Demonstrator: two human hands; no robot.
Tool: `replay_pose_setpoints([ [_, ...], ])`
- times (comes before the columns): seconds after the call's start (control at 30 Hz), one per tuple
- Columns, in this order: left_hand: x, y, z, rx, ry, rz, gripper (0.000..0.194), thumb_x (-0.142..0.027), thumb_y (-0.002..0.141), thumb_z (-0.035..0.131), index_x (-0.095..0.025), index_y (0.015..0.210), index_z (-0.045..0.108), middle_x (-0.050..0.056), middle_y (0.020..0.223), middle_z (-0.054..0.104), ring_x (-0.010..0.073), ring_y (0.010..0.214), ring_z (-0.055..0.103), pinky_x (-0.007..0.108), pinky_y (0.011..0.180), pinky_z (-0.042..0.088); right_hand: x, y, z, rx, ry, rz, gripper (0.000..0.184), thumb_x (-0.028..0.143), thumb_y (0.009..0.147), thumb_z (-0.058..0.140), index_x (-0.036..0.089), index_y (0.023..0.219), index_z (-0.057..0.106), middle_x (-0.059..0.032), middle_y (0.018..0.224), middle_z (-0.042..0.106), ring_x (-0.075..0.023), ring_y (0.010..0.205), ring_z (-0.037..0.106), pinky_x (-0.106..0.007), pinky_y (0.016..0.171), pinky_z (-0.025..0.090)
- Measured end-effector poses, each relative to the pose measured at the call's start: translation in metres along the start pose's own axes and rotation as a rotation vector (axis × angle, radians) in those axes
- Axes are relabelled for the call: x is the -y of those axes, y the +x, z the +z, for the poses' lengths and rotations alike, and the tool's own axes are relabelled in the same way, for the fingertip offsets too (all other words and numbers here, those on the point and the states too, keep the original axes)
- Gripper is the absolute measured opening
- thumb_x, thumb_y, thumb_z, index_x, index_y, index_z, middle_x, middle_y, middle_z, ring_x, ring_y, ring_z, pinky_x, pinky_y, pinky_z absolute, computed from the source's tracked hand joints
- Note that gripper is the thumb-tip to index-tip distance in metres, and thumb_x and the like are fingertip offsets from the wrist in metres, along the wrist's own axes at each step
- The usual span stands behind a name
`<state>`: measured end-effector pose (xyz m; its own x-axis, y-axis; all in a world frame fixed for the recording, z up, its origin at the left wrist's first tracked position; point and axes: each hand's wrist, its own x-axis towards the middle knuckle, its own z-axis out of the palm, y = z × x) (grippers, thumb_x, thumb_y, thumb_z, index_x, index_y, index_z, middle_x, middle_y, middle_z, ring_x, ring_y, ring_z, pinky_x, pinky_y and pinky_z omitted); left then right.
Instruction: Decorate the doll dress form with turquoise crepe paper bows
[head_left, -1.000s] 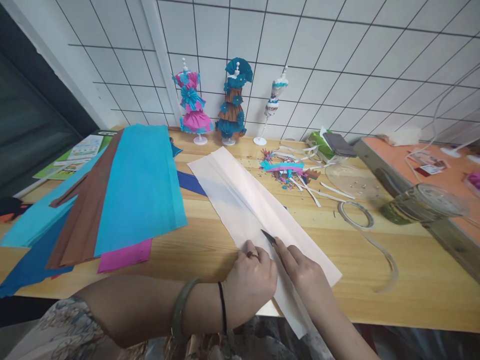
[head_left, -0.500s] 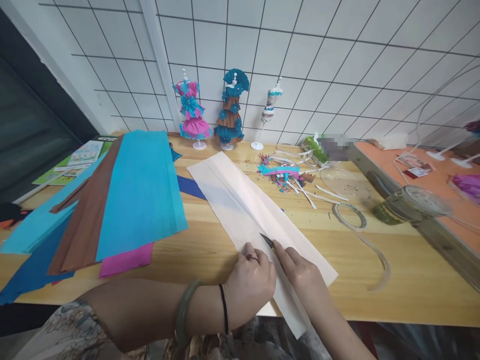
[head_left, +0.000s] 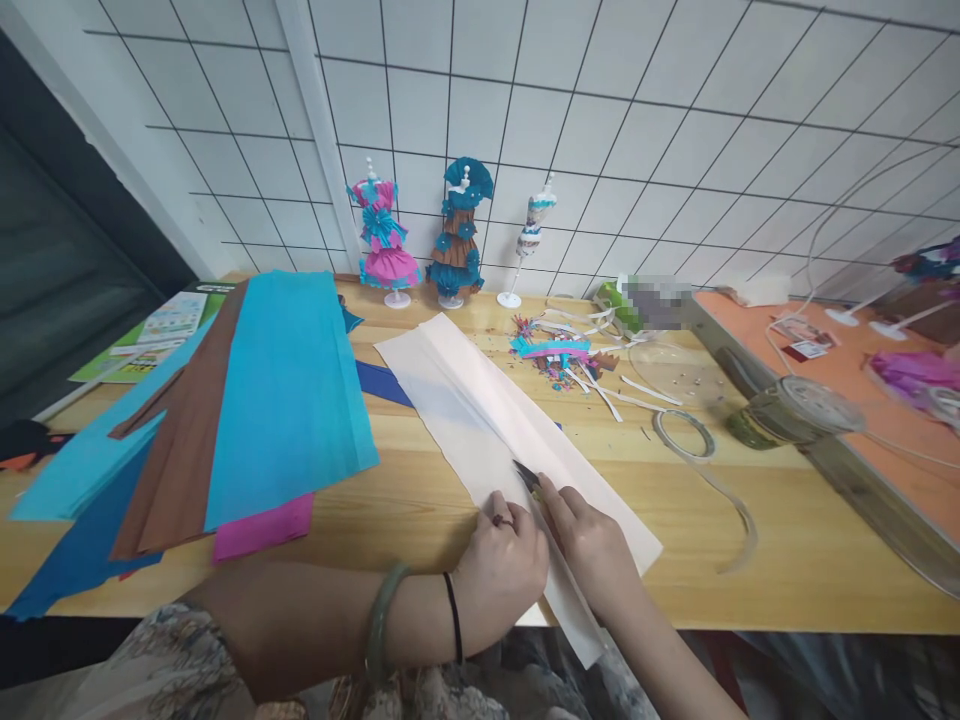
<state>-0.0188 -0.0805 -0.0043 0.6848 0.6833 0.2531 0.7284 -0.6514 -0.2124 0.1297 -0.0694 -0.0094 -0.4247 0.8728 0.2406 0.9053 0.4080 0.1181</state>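
Observation:
A long pale pink sheet of crepe paper [head_left: 465, 420] lies slantwise on the table, its near end hanging past the front edge. My left hand [head_left: 504, 555] is closed, pinching the sheet's left part near the front. Just right of it, my right hand [head_left: 592, 545] is closed around dark, pointed scissors [head_left: 528, 478]; their handles are hidden by my fingers. The blades point up and to the left, at a lengthwise line in the paper. Under the sheet's left edge, a dark blue strip [head_left: 384, 383] shows.
Turquoise [head_left: 289, 400], brown and blue paper sheets are piled at left. Behind stand two dressed mini mannequins [head_left: 459, 240] and a barer one [head_left: 530, 235]. Paper scraps [head_left: 559, 355], a tape roll [head_left: 684, 435] and a clear jar [head_left: 795, 412] lie to the right, beside an orange surface [head_left: 847, 400].
The view has shifted slightly. My hands keep nearly the same places on the pink paper, and the scissors' blades look a little more spread.

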Motion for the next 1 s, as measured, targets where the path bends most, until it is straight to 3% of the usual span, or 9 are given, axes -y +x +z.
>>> replay_pose_setpoints([
  [0.17, 0.0015, 0.0014, -0.0012, 0.01, -0.004, 0.012, 0.022, -0.015, 0.081, 0.043, -0.005, 0.09, 0.06, 0.02, 0.091, 0.062, 0.0311, 0.09, 0.061, 0.042, 0.068, 0.048, -0.0002, -0.0003, 0.006, 0.061, 0.012, 0.006, 0.042, 0.009, 0.085, 0.035, 0.009, 0.127, 0.038, -0.008, 0.082, 0.059, -0.0172, 0.063, 0.06, -0.026, 0.051, 0.048],
  [0.47, 0.0014, 0.0021, -0.0031, 0.019, -0.038, -0.003, 0.022, -0.014, 0.081, 0.043, -0.005, 0.09, 0.06, 0.021, 0.092, 0.062, 0.0305, 0.09, 0.061, 0.043, 0.07, 0.049, -0.0004, -0.0011, 0.005, 0.001, 0.088, -0.032, 0.059, 0.006, 0.08, 0.037, 0.012, 0.137, 0.02, -0.007, 0.082, 0.057, -0.0176, 0.065, 0.059, -0.026, 0.051, 0.049],
  [1.0, 0.0014, 0.0018, -0.0056, 0.024, -0.056, -0.025, 0.023, -0.016, 0.082, 0.043, -0.005, 0.09, 0.061, 0.02, 0.092, 0.062, 0.0318, 0.092, 0.061, 0.041, 0.068, 0.05, -0.0028, -0.0011, 0.0084, 0.008, 0.134, -0.034, 0.059, 0.006, 0.081, 0.036, 0.011, 0.137, 0.019, -0.0063, 0.081, 0.056, -0.0179, 0.066, 0.06, -0.027, 0.052, 0.051],
])
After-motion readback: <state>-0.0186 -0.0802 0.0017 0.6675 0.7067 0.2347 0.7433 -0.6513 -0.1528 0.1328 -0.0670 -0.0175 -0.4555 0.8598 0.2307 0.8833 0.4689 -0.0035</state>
